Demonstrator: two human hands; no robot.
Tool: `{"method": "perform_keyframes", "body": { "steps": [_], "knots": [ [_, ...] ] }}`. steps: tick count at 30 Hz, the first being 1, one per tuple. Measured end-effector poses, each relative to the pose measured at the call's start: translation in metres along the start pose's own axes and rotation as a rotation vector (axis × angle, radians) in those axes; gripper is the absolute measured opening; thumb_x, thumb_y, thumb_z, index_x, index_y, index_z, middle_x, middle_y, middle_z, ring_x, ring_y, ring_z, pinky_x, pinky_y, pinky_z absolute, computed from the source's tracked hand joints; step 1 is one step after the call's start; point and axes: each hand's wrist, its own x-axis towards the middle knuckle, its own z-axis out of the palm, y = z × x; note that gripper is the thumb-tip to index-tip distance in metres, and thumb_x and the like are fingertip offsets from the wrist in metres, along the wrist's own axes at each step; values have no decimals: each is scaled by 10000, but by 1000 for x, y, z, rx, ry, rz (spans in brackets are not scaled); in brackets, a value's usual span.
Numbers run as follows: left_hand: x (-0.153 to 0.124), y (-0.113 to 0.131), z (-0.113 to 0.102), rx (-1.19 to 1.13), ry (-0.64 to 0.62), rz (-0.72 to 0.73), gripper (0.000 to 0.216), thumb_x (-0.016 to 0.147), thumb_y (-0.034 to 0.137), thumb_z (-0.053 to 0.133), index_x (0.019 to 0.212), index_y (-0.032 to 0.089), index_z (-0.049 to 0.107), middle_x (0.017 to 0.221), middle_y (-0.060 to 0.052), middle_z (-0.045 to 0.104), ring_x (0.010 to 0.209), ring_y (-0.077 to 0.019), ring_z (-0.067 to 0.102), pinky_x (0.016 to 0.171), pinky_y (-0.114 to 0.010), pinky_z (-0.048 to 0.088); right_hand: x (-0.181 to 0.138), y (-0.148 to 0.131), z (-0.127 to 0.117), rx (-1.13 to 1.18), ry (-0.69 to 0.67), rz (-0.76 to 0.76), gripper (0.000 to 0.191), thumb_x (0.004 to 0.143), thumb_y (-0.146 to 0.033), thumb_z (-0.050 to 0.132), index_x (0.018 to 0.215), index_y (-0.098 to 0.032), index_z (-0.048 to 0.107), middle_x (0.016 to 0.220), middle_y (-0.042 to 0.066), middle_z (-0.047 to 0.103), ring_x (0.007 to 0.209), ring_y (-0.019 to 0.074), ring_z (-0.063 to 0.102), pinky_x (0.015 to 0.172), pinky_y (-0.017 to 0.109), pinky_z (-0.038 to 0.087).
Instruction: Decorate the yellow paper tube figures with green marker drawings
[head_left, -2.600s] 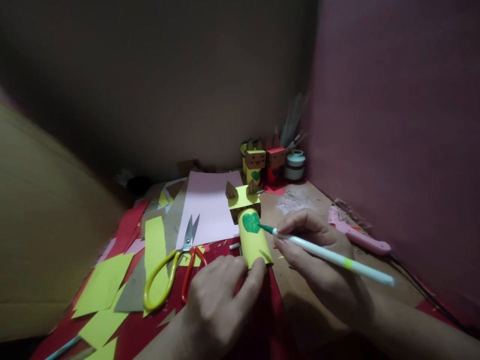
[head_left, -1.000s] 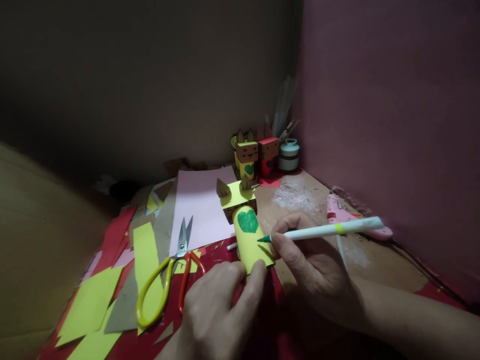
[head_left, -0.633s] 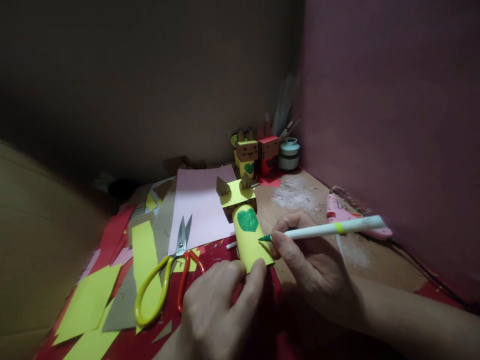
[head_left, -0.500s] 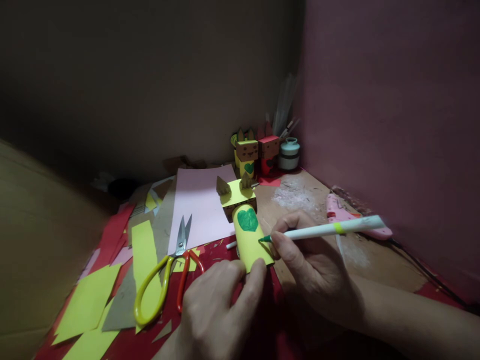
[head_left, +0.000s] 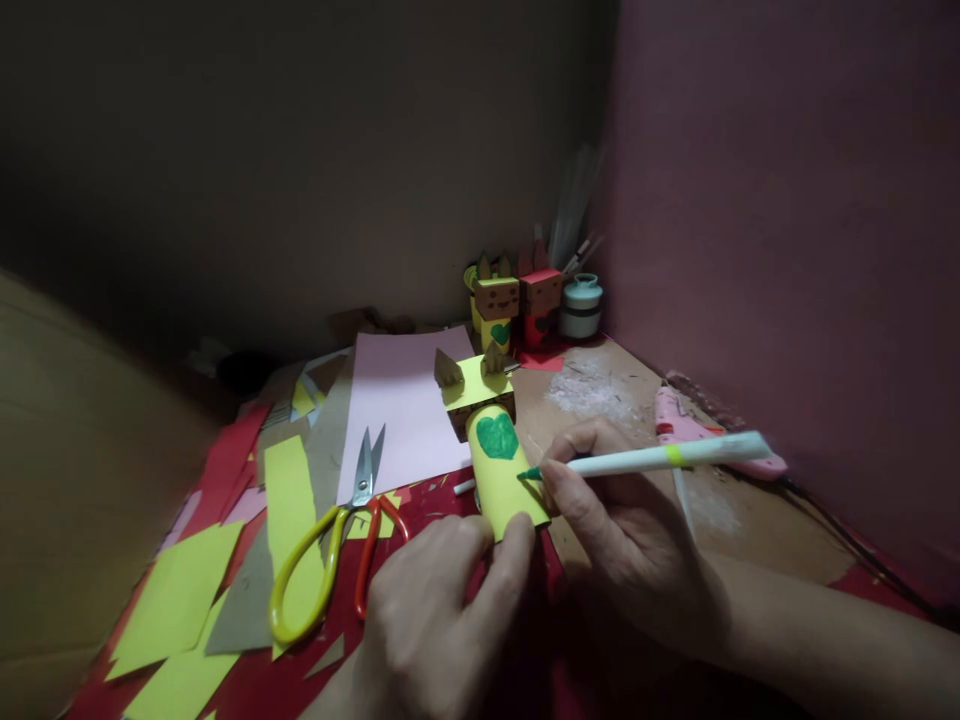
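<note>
A yellow paper tube (head_left: 501,490) with a green heart (head_left: 497,437) painted near its far end lies in front of me. Its near end is gripped by my left hand (head_left: 442,600), thumb on top. At the far end of the tube is a yellow-topped box head (head_left: 478,385) with two brown pointed ears. My right hand (head_left: 615,510) is closed around a white felt-tip pen (head_left: 637,461) with a green tip. That tip is at the tube's right side, below the heart; whether it touches the paper I cannot tell.
Scissors (head_left: 364,482) with yellow and red handles lie left of my hands, among yellow paper pieces (head_left: 176,590). A pink sheet (head_left: 405,400) lies behind. Two finished-looking box figures (head_left: 496,300) and a pale jar (head_left: 581,308) stand at the back. A pink glue gun (head_left: 675,420) rests at right.
The view has shifted very slightly. Both hands keep their hold, and the pen tip stays by the same spot on the tube.
</note>
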Motion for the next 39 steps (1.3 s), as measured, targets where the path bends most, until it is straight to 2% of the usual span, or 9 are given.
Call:
{"method": "perform_keyframes", "body": {
  "steps": [12, 21, 26, 31, 37, 39],
  "knots": [
    [2, 0, 1, -26, 12, -14, 277, 1073, 89, 415, 1165, 87, 676, 739, -62, 679, 616, -152, 590, 516, -251, 461, -2, 0, 2, 26, -32, -18, 117, 1045, -171, 519, 984, -242, 589, 855, -38, 595, 728, 98, 619, 713, 218, 555],
    [-2, 2, 5, -8, 13, -50, 273, 1078, 100, 421, 1172, 117, 676, 722, -34, 643, 626, -148, 546, 527, -247, 435, -2, 2, 4, 32, -32, -35, 106, 1050, -180, 530, 999, -243, 598, 878, -34, 598, 763, 94, 628, 724, 197, 550],
    [-2, 1, 4, -62, 14, -31, 274, 1057, 78, 442, 1198, 84, 678, 755, -53, 646, 655, -155, 551, 542, -260, 439, -3, 1, 2, 11, -45, -49, 112, 1043, -159, 525, 1022, -243, 595, 884, -25, 621, 766, 106, 649, 727, 213, 567],
    [-8, 1, 4, -77, -48, -49, 295, 1064, 109, 435, 1242, 111, 670, 741, -32, 622, 656, -158, 548, 553, -268, 441, -2, 1, 3, 39, -57, -33, 100, 1036, -163, 538, 1021, -243, 597, 861, -27, 617, 736, 107, 644, 704, 212, 571],
    [-5, 1, 4, -69, -1, -33, 278, 1057, 90, 450, 1203, 89, 686, 759, -54, 644, 658, -158, 545, 540, -262, 432, -3, 1, 0, 39, -66, -29, 113, 1024, -149, 542, 1002, -248, 590, 864, -34, 622, 728, 98, 633, 692, 201, 559],
    [-4, 1, 2, -69, -20, -14, 278, 1057, 81, 445, 1197, 79, 685, 745, -53, 639, 649, -155, 541, 538, -257, 437, -3, 0, -1, 42, -67, -29, 123, 1018, -140, 538, 987, -248, 587, 849, -43, 612, 711, 88, 621, 689, 187, 553]
  ]
}}
